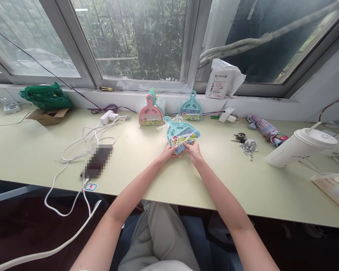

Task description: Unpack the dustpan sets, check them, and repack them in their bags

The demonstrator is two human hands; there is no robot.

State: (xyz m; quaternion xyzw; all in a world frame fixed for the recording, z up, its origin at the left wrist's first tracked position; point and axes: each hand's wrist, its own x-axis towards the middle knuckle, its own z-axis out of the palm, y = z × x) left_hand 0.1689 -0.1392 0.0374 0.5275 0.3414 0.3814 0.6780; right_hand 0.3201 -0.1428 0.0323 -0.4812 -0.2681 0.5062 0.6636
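Note:
A teal dustpan and brush set (180,131) in clear wrap is held tilted above the table, its handle pointing up and to the left. My left hand (168,152) grips its lower left edge, and my right hand (193,150) holds the lower right part, thumb on the printed label. Behind it on the left, a pink wrapped dustpan set (150,113) stands upright in front of a row of teal ones. Another teal wrapped set (191,108) stands upright against the wall, behind and to the right.
Left: white cables (70,150), a phone (97,162), an open cardboard box (48,116) under a green bag (46,96). Right: keys (247,143), a folded umbrella (267,130), a white lidded cup (296,148). A wrapped white package (222,81) sits on the window ledge.

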